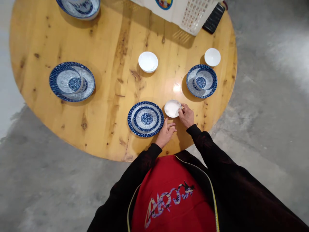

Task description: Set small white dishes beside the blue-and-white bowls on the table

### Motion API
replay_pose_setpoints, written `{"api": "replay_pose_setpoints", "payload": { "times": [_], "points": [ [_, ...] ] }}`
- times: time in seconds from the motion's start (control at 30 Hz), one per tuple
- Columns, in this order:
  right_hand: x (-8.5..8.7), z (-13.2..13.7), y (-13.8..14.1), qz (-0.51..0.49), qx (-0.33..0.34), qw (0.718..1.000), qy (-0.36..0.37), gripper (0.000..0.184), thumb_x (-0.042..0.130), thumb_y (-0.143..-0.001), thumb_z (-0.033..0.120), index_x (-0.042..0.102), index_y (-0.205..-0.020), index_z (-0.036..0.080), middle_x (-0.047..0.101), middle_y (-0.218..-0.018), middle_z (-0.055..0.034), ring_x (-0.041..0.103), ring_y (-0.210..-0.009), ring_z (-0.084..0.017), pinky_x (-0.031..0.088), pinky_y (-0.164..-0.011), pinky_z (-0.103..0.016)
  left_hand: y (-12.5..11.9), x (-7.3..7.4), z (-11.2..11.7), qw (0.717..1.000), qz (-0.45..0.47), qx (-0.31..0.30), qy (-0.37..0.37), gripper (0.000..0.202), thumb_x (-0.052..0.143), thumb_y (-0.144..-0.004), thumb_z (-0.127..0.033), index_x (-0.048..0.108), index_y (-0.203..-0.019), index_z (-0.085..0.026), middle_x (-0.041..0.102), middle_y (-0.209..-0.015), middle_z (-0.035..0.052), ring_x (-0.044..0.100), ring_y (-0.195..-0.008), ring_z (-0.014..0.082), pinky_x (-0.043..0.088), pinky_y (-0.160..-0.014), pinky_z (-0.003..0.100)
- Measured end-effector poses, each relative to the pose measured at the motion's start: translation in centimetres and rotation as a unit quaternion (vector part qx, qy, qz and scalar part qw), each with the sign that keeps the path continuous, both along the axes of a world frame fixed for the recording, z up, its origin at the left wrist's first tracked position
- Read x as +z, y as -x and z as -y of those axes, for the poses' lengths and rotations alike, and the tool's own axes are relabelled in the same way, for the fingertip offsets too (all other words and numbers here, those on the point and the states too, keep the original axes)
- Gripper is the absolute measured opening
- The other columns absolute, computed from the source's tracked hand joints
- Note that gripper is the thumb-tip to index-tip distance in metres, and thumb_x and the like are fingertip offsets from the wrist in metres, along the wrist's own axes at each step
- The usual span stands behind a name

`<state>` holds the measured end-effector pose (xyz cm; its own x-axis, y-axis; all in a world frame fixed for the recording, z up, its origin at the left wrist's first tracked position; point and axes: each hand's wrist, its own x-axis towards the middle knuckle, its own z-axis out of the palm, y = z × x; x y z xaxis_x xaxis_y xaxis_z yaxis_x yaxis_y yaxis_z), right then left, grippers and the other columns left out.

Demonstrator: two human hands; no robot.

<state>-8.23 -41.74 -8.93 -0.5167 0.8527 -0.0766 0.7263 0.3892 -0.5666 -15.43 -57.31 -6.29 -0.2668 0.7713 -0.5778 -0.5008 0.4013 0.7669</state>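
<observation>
My right hand [186, 115] pinches the right rim of a small white dish [172, 108] that rests on the round wooden table [101, 106] near its front edge. My left hand [166, 131] hovers just below the dish, fingers loosely curled and holding nothing, right beside a blue-and-white patterned plate [145, 119] that lies flat on the table.
A blue plate with a bowl on it [201, 81] sits to the right, another such set [71, 81] to the left. Two white dishes [148, 61] [212, 57] lie further back. A white basket [188, 13], a dark flat object [214, 17] and another blue dish [79, 7] stand at the far edge.
</observation>
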Motion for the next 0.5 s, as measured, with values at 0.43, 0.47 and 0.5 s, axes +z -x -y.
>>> {"api": "replay_pose_setpoints", "payload": {
  "times": [0.43,0.47,0.5],
  "points": [
    [0.30,-0.26,0.63,0.018,0.000,1.000,0.007,0.046,0.040,-0.086,0.039,0.063,-0.117,0.014,0.064,-0.066,-0.0030,0.057,-0.059,-0.020,0.043,-0.067,-0.030,0.24,0.30,-0.43,1.000,-0.001,-0.013,-0.011,0.074,0.050,-0.091,-0.025,0.013,-0.155,-0.017,0.054,-0.133,0.0181,0.066,-0.090,0.0148,0.049,-0.087,0.035],
    [0.35,-0.25,0.66,0.019,0.001,1.000,0.007,0.046,0.040,-0.086,0.039,0.063,-0.117,0.014,0.065,-0.067,-0.0032,0.057,-0.060,-0.020,0.043,-0.067,-0.030,0.23,0.21,-0.44,1.000,-0.001,-0.012,-0.012,0.074,0.050,-0.091,-0.025,0.013,-0.155,-0.017,0.054,-0.133,0.0181,0.066,-0.091,0.0149,0.049,-0.087,0.036],
    [0.41,-0.26,0.67,0.021,0.001,1.000,0.008,0.046,0.040,-0.086,0.039,0.063,-0.118,0.014,0.065,-0.067,-0.0032,0.057,-0.060,-0.020,0.042,-0.067,-0.030,0.20,0.10,-0.43,1.000,-0.001,-0.011,-0.013,0.074,0.050,-0.091,-0.026,0.013,-0.154,-0.017,0.054,-0.133,0.0182,0.066,-0.091,0.0152,0.049,-0.087,0.036]
  ]
}}
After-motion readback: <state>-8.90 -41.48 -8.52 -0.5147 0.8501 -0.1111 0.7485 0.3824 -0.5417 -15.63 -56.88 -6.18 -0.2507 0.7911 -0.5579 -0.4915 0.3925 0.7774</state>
